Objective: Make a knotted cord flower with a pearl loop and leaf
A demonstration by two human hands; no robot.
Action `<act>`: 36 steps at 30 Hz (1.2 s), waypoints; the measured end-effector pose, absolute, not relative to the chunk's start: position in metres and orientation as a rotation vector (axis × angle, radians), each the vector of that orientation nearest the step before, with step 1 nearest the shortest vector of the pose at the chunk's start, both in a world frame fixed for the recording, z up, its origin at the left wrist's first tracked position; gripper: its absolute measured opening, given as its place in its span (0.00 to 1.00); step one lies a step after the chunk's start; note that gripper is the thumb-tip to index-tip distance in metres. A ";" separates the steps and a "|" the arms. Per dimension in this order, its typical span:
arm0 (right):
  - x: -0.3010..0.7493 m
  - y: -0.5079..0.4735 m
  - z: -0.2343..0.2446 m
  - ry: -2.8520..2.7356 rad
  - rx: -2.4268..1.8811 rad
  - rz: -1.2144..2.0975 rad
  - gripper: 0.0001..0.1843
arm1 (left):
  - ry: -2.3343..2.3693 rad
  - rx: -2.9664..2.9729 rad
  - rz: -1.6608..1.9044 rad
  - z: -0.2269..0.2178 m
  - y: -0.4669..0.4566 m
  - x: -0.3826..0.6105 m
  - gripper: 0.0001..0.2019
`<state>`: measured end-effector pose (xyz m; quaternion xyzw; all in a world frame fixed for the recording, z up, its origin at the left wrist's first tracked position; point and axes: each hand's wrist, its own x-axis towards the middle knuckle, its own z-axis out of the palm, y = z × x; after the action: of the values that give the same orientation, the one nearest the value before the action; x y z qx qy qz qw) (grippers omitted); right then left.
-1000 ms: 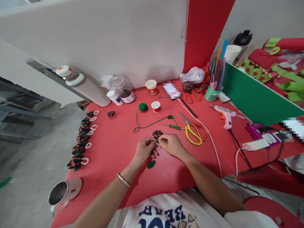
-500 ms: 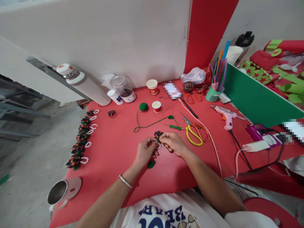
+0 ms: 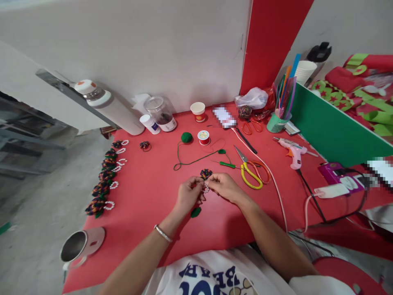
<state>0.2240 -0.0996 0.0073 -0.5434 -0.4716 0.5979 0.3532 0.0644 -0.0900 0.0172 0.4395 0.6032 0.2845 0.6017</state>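
Right now, with the yarn flower [image 3: 206,173] as the clock's centre and 12 o'clock pointing straight away from the person, both hands are working at the flower's 6 o'clock edge. The left hand [image 3: 189,193] is coming in from 7 o'clock, thumb and forefinger pinching that edge, its other fingers curling loosely underneath. The right hand [image 3: 225,186] is reaching in from 4 o'clock, its thumb and forefinger also pinching there; the exact strand between the tips is too small to tell. A white bead loop [image 3: 206,189] is hanging just below, between the hands. Beyond it, between 6 and 7, a green leaf [image 3: 195,212] is lying on the red table [image 3: 147,180]. A green-handled hook [image 3: 227,164] is resting near 2 o'clock, yellow-handled scissors [image 3: 251,180] at 3, a red spool [image 3: 204,140] at 12 and a green yarn ball [image 3: 186,137] at 11. Well apart at 9, beaded yarn pieces [image 3: 101,189] are forming a row.
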 end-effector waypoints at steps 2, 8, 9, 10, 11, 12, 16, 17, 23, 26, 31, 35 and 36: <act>0.223 -0.099 0.006 -1.068 -1.369 1.698 0.11 | 1.402 1.030 0.652 0.017 -0.090 0.065 0.13; 0.216 -0.096 0.001 -0.780 -1.239 1.772 0.14 | 1.417 1.069 0.644 0.015 -0.090 0.066 0.11; 0.215 -0.096 0.001 -0.761 -1.241 1.754 0.15 | 1.422 1.072 0.644 0.015 -0.090 0.066 0.11; 0.214 -0.096 0.002 -0.742 -1.242 1.750 0.15 | 1.428 1.072 0.644 0.015 -0.090 0.066 0.11; 0.214 -0.096 0.003 -0.719 -1.233 1.765 0.15 | 1.433 1.074 0.645 0.014 -0.090 0.066 0.12; 0.214 -0.096 0.004 -0.686 -1.211 1.797 0.16 | 1.439 1.076 0.647 0.014 -0.090 0.067 0.12; 0.218 -0.096 0.007 -0.571 -1.088 1.964 0.17 | 1.467 1.101 0.642 0.015 -0.090 0.067 0.11; 0.219 -0.096 0.008 -0.582 -1.079 1.992 0.17 | 1.467 1.107 0.641 0.015 -0.090 0.068 0.11; 0.228 -0.099 0.014 -0.878 -1.235 1.991 0.09 | 1.472 1.153 0.683 0.010 -0.088 0.065 0.09; 0.229 -0.099 0.018 -0.980 -1.311 1.930 0.06 | 1.466 1.171 0.691 0.008 -0.083 0.064 0.08; 0.229 -0.097 0.019 -0.947 -1.261 1.817 0.07 | 1.419 1.164 0.649 0.013 -0.075 0.062 0.08; 0.228 -0.096 0.019 -0.940 -1.290 1.684 0.08 | 1.338 1.158 0.599 0.015 -0.071 0.058 0.11; 0.228 -0.096 0.020 -0.939 -1.313 1.663 0.08 | 1.325 1.159 0.610 0.014 -0.071 0.057 0.12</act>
<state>0.2281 -0.0960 0.0197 -0.5192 -0.3713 0.6575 0.4003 0.0569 -0.0705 0.0135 0.4992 0.5709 0.2626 0.5965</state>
